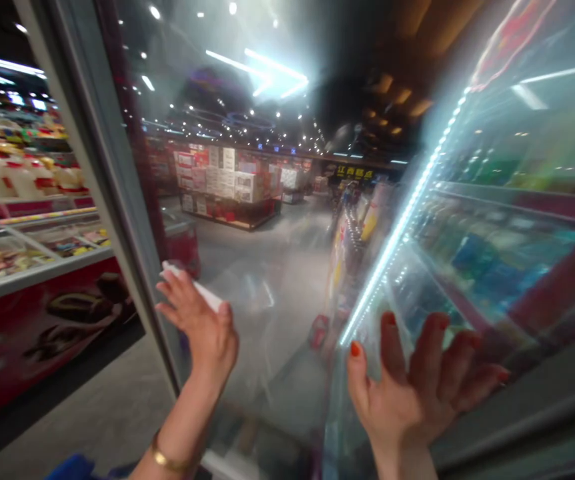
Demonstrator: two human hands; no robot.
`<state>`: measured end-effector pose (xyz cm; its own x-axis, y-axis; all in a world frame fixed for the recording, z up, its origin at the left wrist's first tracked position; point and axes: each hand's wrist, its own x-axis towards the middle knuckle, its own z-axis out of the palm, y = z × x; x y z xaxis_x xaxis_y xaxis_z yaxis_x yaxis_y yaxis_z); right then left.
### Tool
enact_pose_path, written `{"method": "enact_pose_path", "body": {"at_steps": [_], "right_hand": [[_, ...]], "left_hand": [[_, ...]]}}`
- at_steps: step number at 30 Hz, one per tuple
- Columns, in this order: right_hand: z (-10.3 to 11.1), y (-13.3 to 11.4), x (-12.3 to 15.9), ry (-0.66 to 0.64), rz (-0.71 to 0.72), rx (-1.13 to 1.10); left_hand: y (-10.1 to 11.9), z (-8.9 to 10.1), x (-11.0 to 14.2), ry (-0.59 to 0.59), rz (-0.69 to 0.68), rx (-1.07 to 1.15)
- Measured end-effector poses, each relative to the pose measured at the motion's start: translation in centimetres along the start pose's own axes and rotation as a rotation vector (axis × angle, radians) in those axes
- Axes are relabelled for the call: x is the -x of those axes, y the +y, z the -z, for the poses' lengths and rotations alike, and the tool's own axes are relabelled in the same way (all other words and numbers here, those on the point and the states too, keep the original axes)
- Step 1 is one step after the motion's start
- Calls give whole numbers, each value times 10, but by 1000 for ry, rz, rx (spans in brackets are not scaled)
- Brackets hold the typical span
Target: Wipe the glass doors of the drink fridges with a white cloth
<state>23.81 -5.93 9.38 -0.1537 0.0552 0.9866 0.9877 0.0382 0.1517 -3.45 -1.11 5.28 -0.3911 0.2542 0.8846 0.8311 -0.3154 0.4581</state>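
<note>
A glass door (267, 280) in a grey metal frame (102, 167) fills the middle of the view. Near its left frame, my left hand (202, 323) keeps a flat white cloth (210, 295) under its palm, against the pane. Its fingers are stretched out, and a gold bracelet (162, 460) is on that wrist. To the right, my right hand (412, 387) is raised with bent, spread fingers and orange nails. Nothing shows in its palm. I cannot tell whether it touches the glass behind it.
A red chest freezer (67, 327) with packaged goods stands at the left. White jugs (7, 177) line a shelf behind it. Through the glass, stacked boxes (227, 177) stand on the shop floor. A bright light strip (407, 217) slants across the right side.
</note>
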Motion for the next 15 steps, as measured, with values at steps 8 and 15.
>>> {"method": "enact_pose_path", "body": {"at_steps": [8, 15], "right_hand": [[-6, 8, 7, 72, -44, -85], [-6, 8, 12, 92, -52, -79]], "left_hand": [[-8, -1, 72, -173, -471, -118], [18, -11, 18, -67, -153, -11]]}}
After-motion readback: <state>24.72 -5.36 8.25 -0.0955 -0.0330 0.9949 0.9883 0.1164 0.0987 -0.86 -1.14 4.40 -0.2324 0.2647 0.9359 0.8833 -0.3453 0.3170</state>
